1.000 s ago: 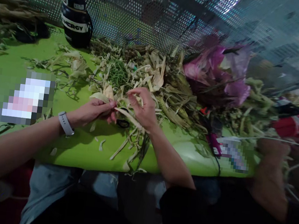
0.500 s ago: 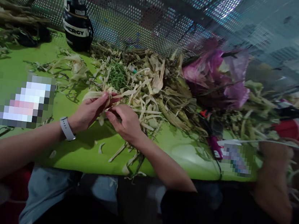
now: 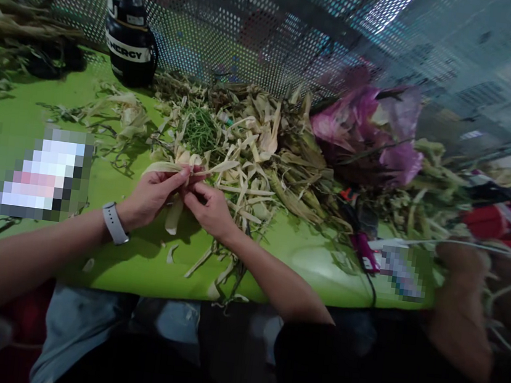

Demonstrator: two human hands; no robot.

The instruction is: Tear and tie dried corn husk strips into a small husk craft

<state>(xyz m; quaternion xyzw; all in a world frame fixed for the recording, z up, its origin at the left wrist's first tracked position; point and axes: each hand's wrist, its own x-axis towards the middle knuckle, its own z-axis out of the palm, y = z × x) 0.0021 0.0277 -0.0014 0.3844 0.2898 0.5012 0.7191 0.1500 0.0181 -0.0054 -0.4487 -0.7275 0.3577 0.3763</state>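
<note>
My left hand (image 3: 156,195) is closed in a pinch on a small bundle of pale corn husk strips (image 3: 161,168), held just above the green table. Close beside it, my right hand (image 3: 211,212) pinches the same bundle from the right, fingertips almost touching the left ones. One broad strip end (image 3: 172,218) hangs down between the hands, and a thin one (image 3: 224,166) sticks out to the right. How the strips are joined is hidden behind the fingers. A clump of thin green strands (image 3: 198,128) lies just beyond the hands.
A heap of dry husks (image 3: 296,159) runs along the perforated screen (image 3: 237,34). A black bottle (image 3: 132,39) stands at back left. The blurred phone (image 3: 38,174) lies left, a pink plastic bag (image 3: 365,130) back right. Another person's arm (image 3: 462,291) reaches in at right.
Both hands have stayed in place on the husk bundle, fingers slightly shifted. A broad strip end now hangs lower between them. The other person's arm at right has moved a little.
</note>
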